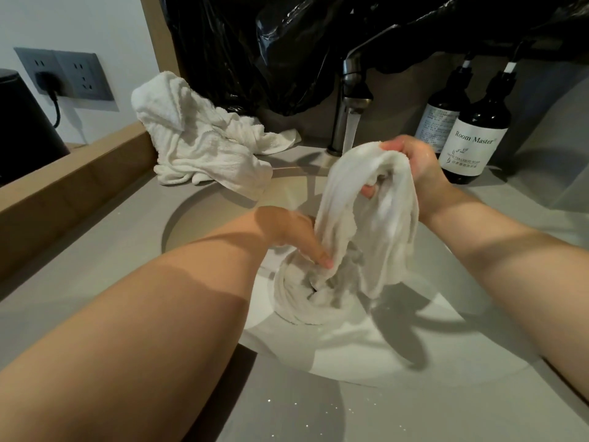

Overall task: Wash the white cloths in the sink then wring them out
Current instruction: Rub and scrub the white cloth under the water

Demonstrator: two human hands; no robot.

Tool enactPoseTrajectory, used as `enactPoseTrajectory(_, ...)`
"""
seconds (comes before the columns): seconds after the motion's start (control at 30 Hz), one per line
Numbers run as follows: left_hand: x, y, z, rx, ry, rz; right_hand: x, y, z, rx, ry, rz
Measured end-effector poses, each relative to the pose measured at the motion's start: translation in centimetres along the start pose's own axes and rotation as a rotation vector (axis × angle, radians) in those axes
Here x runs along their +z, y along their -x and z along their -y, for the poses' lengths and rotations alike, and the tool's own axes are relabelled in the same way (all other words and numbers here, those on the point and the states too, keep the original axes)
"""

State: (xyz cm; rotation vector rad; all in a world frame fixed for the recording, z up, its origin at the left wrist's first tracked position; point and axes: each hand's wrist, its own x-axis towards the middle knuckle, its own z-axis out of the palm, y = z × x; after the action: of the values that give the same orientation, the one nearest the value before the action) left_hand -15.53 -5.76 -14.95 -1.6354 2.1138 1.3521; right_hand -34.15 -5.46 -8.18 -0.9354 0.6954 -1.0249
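A wet white cloth (357,224) hangs over the round sink (204,199), its lower end bunched in the basin. My right hand (411,167) grips its top end just under the running water from the faucet (350,90). My left hand (296,234) holds the cloth lower down, fingers pressed into the folds. A second white cloth (204,138) lies crumpled on the counter at the sink's back left, one corner over the rim.
Two dark soap bottles (471,135) stand right of the faucet. Black plastic sheeting (287,43) covers the wall behind. A wooden ledge (73,186) runs along the left, with a wall socket (63,74) and a plugged-in black appliance (22,122).
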Motion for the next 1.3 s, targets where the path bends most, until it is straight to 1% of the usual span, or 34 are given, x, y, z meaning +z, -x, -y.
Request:
enactPoseTrajectory(0.03,-0.2,-0.1,0.2,-0.035,0.000,0.016,-0.2,-0.1,0.1,0.025,0.014,0.000)
enactPoseTrajectory(0.07,-0.5,0.0,0.2,-0.077,-0.015,0.026,-0.8,-0.3,0.3,0.068,0.063,-0.034)
enactPoseTrajectory(0.13,-0.7,0.6,0.0,-0.147,-0.047,0.007,-2.4,-0.7,0.5,0.198,0.269,-0.112)
enactPoseTrajectory(0.2,-0.9,1.0,-0.1,-0.182,0.005,-0.105,-3.8,-1.0,0.1,0.374,0.577,-0.159)
enactPoseTrajectory(0.23,-1.0,1.0,0.0,-0.169,0.063,-0.164,-4.5,-1.1,-0.3,0.472,0.754,-0.173)
enactPoseTrajectory(0.3,-1.1,1.2,-0.3,-0.116,0.174,-0.275,-5.1,-0.9,-1.3,0.634,1.127,-0.139)
enactPoseTrajectory(0.33,-1.1,1.3,-0.5,-0.089,0.217,-0.330,-5.0,-0.8,-1.7,0.679,1.307,-0.094)
enactPoseTrajectory(0.37,-1.1,1.3,-0.7,-0.067,0.252,-0.375,-4.7,-0.8,-1.8,0.693,1.472,-0.038)
enactPoseTrajectory(0.4,-1.2,1.2,-0.8,-0.043,0.288,-0.406,-4.4,-0.9,-1.9,0.667,1.603,0.021)
enactPoseTrajectory(0.47,-1.2,1.0,-1.1,0.002,0.329,-0.432,-3.4,-1.2,-1.9,0.477,1.728,0.153)
enactPoseTrajectory(0.5,-1.2,1.0,-1.1,0.022,0.336,-0.435,-2.8,-1.4,-2.1,0.378,1.712,0.211)
enactPoseTrajectory(0.6,-1.2,1.1,-1.3,0.060,0.331,-0.409,-1.6,-2.2,-3.5,0.218,1.576,0.302)
enactPoseTrajectory(0.63,-1.1,1.1,-1.4,0.069,0.330,-0.386,-1.5,-2.5,-3.7,0.185,1.565,0.294)
enactPoseTrajectory(0.73,-1.1,1.1,-1.7,0.100,0.325,-0.386,-2.2,-2.4,-2.6,0.194,1.509,0.207)
enactPoseTrajectory(0.8,-1.1,1.0,-1.7,0.101,0.301,-0.370,-3.1,-2.2,-1.5,0.205,1.323,0.136)
enactPoseTrajectory(0.87,-1.0,1.1,-1.5,0.111,0.268,-0.287,-3.9,-2.5,-1.2,0.238,1.010,0.025)
enactPoseTrajectory(0.93,-0.7,1.5,-1.5,0.131,0.286,-0.197,-3.7,-2.5,-0.9,0.240,0.749,-0.007)
enactPoseTrajectory(1.03,-0.8,1.8,-1.3,0.121,0.304,-0.093,-2.1,-1.9,-0.3,0.166,0.524,-0.022)
enactPoseTrajectory(1.1,-1.0,2.2,-1.4,0.065,0.312,-0.068,-1.4,-1.6,0.2,0.158,0.413,-0.046)
enactPoseTrajectory(1.17,-1.4,2.6,-1.5,0.029,0.364,-0.126,-1.2,-1.6,0.6,0.202,0.403,-0.075)
enactPoseTrajectory(1.2,-1.6,2.6,-1.4,0.017,0.394,-0.192,-1.4,-1.5,0.8,0.260,0.474,-0.097)
enactPoseTrajectory(1.27,-2.2,2.2,-1.1,-0.012,0.439,-0.323,-2.4,-1.2,1.1,0.432,0.757,-0.101)
enactPoseTrajectory(1.3,-2.4,2.1,-1.0,-0.020,0.417,-0.377,-3.1,-1.1,1.1,0.536,0.908,-0.049)
